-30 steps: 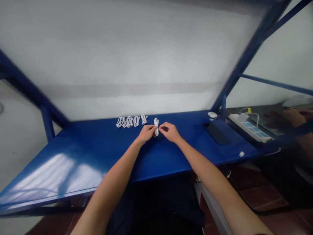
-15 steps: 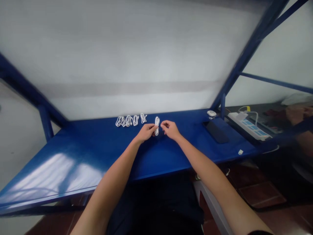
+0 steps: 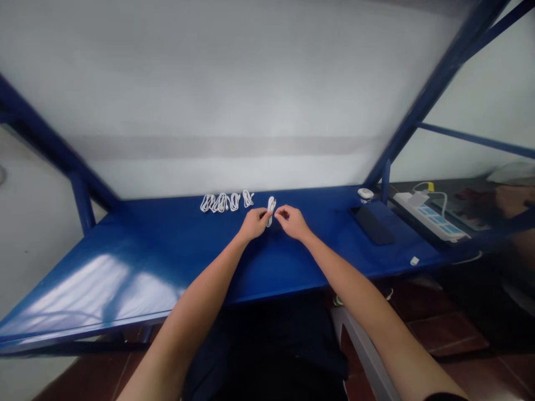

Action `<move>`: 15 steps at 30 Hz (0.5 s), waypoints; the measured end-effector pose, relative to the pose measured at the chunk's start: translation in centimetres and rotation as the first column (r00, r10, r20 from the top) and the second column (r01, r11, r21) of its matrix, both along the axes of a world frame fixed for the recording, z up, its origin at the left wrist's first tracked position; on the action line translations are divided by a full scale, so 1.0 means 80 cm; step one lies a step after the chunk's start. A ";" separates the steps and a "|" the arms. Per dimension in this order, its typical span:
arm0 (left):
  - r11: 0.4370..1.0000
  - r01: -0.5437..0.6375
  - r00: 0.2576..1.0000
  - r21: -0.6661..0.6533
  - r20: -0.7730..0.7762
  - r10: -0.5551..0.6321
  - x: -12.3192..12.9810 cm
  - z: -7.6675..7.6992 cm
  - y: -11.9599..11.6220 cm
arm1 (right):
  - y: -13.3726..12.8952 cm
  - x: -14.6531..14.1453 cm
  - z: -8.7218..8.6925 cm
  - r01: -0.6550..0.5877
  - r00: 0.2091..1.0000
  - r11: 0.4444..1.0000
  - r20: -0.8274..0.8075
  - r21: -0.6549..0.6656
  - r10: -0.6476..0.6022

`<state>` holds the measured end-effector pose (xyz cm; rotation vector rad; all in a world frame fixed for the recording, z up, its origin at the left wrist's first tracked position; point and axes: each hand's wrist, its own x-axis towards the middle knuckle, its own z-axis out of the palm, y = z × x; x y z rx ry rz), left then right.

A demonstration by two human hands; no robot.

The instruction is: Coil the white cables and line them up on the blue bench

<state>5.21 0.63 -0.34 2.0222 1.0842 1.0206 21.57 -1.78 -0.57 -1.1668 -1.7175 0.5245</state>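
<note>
A white cable (image 3: 271,204), coiled into a narrow bundle, is pinched at its middle between the thumb and fingers of my left hand (image 3: 253,224). It stands on end, a little above the blue tabletop. Just to its right, my right hand (image 3: 293,223) is closed with thumb and fingertips pressed together beside the bundle. Whatever that pinch holds is too small to make out. Beyond my left hand, several other white coiled cables (image 3: 222,203) lie in a row towards the wall.
The blue table (image 3: 167,234) meets a pale wall at the back. On the right lie a dark phone (image 3: 373,226), a white rounded device (image 3: 365,194) and a small white piece (image 3: 414,260). Farther right are a power strip (image 3: 437,218) and part of another person (image 3: 516,201).
The bundle now leans slightly to the right at its top, and my right hand's fingertips are nearer to it. The whole view has shifted a little.
</note>
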 end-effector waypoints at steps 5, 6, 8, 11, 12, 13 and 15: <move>0.995 -0.006 0.989 -0.097 0.148 0.021 0.004 -0.007 0.003 | -0.001 -0.002 0.001 -0.008 1.000 1.000 -0.004 0.028 0.008; 0.992 -0.002 0.983 -0.122 0.184 0.024 0.005 -0.008 0.004 | -0.001 -0.002 0.002 -0.008 1.000 0.999 -0.010 0.033 0.008; 0.985 0.015 0.968 -0.170 0.250 0.029 0.005 -0.008 0.005 | 0.000 -0.002 0.001 -0.002 1.000 0.999 -0.026 0.033 0.003; 0.965 0.059 0.942 -0.254 0.334 0.030 0.006 -0.005 0.005 | 0.002 0.000 0.000 0.015 0.998 1.000 -0.058 -0.010 -0.015; 0.953 0.085 0.933 -0.289 0.359 0.026 0.006 -0.004 0.004 | 0.003 0.000 -0.001 0.018 0.997 0.999 -0.072 -0.033 -0.021; 0.939 0.117 0.924 -0.323 0.383 0.017 0.006 -0.002 0.003 | 0.004 0.001 -0.002 0.022 0.996 0.998 -0.088 -0.054 -0.026; 0.903 0.195 0.903 -0.383 0.430 -0.012 0.007 0.002 -0.001 | 0.006 0.001 -0.003 0.028 0.993 0.996 -0.116 -0.084 -0.038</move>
